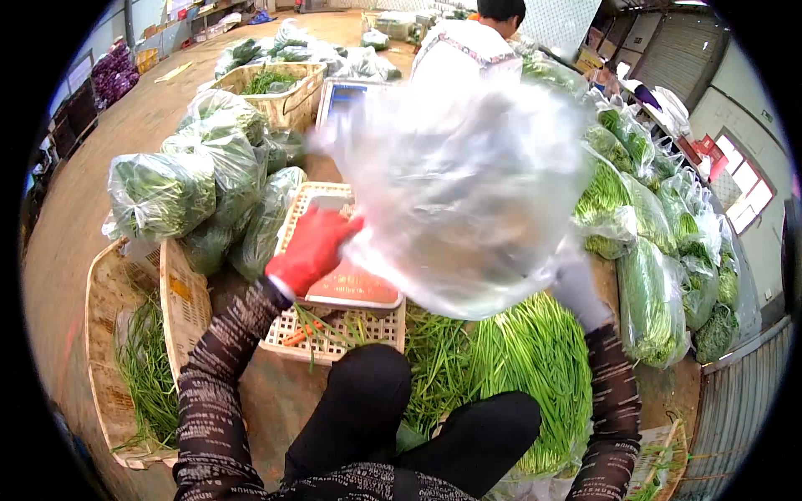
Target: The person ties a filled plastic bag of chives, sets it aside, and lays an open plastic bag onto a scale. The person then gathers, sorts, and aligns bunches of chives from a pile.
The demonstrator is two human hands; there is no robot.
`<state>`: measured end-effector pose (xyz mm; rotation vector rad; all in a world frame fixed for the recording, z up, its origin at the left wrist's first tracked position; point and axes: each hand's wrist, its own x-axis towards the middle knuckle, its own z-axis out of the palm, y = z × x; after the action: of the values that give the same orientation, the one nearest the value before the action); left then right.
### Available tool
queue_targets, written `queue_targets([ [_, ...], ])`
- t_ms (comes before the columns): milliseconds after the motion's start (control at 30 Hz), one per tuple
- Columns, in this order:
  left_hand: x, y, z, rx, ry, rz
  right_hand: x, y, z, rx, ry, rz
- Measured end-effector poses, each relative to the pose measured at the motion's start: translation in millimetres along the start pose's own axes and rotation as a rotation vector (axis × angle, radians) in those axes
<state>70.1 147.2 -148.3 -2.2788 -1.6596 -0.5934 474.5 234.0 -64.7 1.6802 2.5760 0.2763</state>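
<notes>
A clear plastic bag (468, 184), puffed out and blurred by motion, hangs in front of me. My left hand (311, 249), in a red glove, pinches the bag's lower left edge. At the bag's right side is my right hand (581, 288), in a grey glove, partly behind the plastic; its fingers are hidden. Below the bag a large pile of long green stalks (535, 367) lies by my knees, with looser greens (434, 355) to its left. A scale with a red top (355, 284) rests on a cream crate (276, 338) beneath my left hand.
Bagged greens (163, 194) stand at the left, above a crate (102, 351) with loose stalks. More filled bags (652, 301) line the right side. Another crate (288, 102) holds greens farther back. A person in white (464, 52) is beyond the bag.
</notes>
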Motion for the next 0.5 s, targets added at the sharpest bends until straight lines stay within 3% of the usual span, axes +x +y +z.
queue_targets([
  [33,-20.1,-20.7,32.5,-0.210,0.083,-0.125,-7.4,-4.3,20.8,0.447,0.056,-0.028],
  [67,-19.9,-14.7,18.4,-0.381,0.068,-0.465,-6.6,-3.6,33.5,0.748,0.216,-0.105],
  [167,-15.4,-43.0,26.0,-0.382,0.270,-0.556,14.1,-23.1,14.8,1.299,0.142,0.114],
  [200,-6.9,-49.1,22.5,-0.470,0.314,-0.616,21.4,-33.9,6.6,1.305,0.142,0.114],
  [267,8.3,-67.1,11.8,-0.227,0.303,-0.627,37.2,-45.6,-4.8,1.238,0.175,0.129],
  [333,23.4,-72.1,-12.2,-0.114,0.224,-0.750,58.5,-47.8,-5.1,1.373,0.113,0.101],
  [433,32.4,-86.1,-38.3,0.063,0.102,-0.752,72.8,-71.1,-28.4,1.625,-0.041,0.132],
  [500,29.8,-107.7,-31.8,0.104,0.071,-0.727,85.2,-75.9,-36.2,1.527,-0.143,0.126],
])
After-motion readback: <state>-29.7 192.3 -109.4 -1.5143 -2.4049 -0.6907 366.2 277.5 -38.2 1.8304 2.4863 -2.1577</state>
